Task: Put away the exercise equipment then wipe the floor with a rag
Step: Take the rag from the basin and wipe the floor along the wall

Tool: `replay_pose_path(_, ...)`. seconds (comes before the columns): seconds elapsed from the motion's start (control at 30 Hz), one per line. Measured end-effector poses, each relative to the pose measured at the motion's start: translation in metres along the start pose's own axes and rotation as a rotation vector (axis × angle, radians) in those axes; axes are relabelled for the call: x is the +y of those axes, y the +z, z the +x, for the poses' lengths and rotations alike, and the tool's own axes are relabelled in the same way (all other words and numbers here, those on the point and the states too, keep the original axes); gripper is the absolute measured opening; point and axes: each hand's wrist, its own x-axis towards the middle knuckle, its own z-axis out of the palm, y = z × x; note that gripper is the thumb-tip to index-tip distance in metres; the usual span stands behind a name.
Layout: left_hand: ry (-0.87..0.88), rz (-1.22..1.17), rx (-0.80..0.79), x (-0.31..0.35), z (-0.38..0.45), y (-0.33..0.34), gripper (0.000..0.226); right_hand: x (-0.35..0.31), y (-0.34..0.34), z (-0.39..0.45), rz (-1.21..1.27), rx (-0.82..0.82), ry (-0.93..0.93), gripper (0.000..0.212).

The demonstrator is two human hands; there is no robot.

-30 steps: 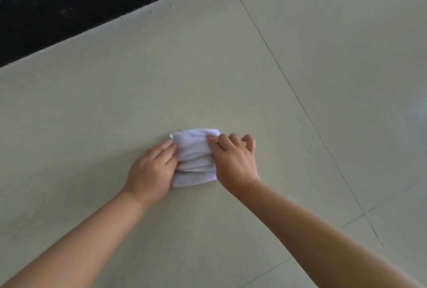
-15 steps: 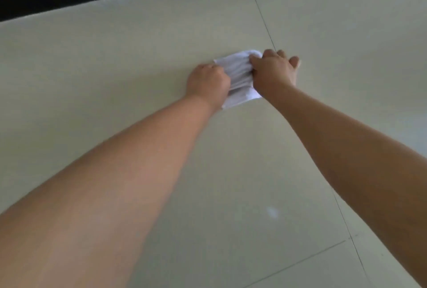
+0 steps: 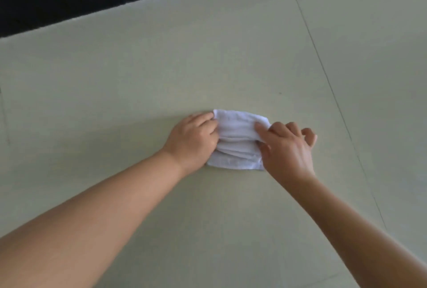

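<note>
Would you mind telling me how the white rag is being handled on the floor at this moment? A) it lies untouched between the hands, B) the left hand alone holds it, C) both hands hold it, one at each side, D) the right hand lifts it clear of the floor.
C: the left hand grips the white rag at its left edge and the right hand pinches its right side, with the rag lying bunched on the floor.
</note>
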Motion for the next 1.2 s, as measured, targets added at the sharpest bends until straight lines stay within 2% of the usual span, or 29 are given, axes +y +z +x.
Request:
replay_pose_path(0.07, 0.023, -0.046, 0.061, 0.021, 0.050, -0.013, 0.035, 0.035, -0.020, 0.025, -0.019, -0.004, 0.147, 0.026)
replay_pose_path(0.2, -0.169, 0.022, 0.071, 0.038, 0.126, -0.043, 0.037, 0.063, -0.038, 0.105, -0.025, 0.037, 0.256, 0.031)
replay_pose_path(0.27, -0.263, 0.014, 0.012, 0.024, 0.132, -0.058, 0.037, 0.048, -0.040, 0.141, -0.055, 0.031, 0.216, 0.034)
replay_pose_path(0.37, -0.443, 0.073, 0.034, -0.027, 0.105, -0.060, 0.036, -0.005, -0.036, 0.175, -0.044, -0.016, 0.089, 0.037)
replay_pose_path(0.47, -0.555, 0.049, 0.078, -0.073, 0.048, -0.042, 0.027, -0.068, -0.026, 0.169, 0.028, -0.034, -0.034, 0.038)
replay_pose_path(0.53, -0.531, -0.016, 0.105, -0.082, 0.010, -0.026, 0.014, -0.094, -0.018, 0.144, 0.067, -0.066, -0.082, 0.041)
replay_pose_path(0.6, -0.487, -0.062, 0.013, -0.074, -0.018, -0.014, 0.005, -0.097, -0.007, 0.104, 0.084, -0.119, -0.113, 0.045)
replay_pose_path(0.63, -0.457, -0.077, -0.009, -0.063, -0.030, -0.008, 0.002, -0.092, -0.002, 0.079, 0.062, -0.087, -0.145, 0.048)
replay_pose_path(0.7, -0.390, -0.111, -0.035, -0.034, -0.047, 0.005, 0.021, -0.076, 0.007, 0.031, -0.007, -0.016, -0.174, 0.051)
replay_pose_path(0.73, -0.350, -0.136, 0.011, -0.017, -0.051, 0.009, 0.029, -0.064, 0.011, 0.007, -0.020, 0.020, -0.175, 0.052)
replay_pose_path(0.8, -0.250, -0.197, 0.067, 0.025, -0.056, 0.017, 0.034, -0.034, 0.021, -0.041, -0.032, 0.046, -0.189, 0.052)
replay_pose_path(0.87, -0.193, -0.232, 0.044, 0.064, -0.055, 0.025, 0.036, -0.006, 0.018, -0.075, -0.050, 0.052, -0.144, 0.046)
replay_pose_path(1.0, -0.261, -0.340, -0.089, 0.107, -0.050, 0.025, 0.040, 0.018, 0.015, -0.099, -0.111, -0.005, -0.161, 0.044)
replay_pose_path(1.1, -0.321, -0.204, -0.174, 0.115, -0.048, 0.000, 0.040, 0.018, 0.010, -0.094, -0.135, -0.100, -0.230, 0.045)
replay_pose_path(1.2, -0.314, -0.123, -0.450, 0.112, -0.048, -0.014, 0.049, 0.013, -0.007, -0.087, -0.134, -0.274, -0.236, 0.062)
